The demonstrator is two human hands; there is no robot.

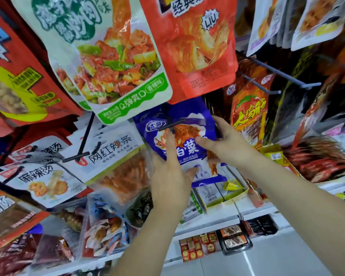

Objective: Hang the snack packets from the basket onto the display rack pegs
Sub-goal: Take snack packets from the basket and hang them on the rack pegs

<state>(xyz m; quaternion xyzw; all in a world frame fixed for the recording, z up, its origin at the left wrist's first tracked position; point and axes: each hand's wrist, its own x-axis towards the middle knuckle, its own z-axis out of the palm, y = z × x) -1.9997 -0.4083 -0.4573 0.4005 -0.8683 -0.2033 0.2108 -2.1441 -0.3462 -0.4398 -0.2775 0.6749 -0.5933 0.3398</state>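
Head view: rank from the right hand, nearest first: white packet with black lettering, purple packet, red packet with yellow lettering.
1. purple packet: held in the right hand.
2. red packet with yellow lettering: just right of it.
3. white packet with black lettering: left, past the left hand.

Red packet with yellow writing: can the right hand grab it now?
Likely not yet. The red packet hangs just beside the right hand with nothing between, but its fingers are pinching the blue packet, which the left hand also holds.

Snack packet (189,150) behind peg tip (171,126)
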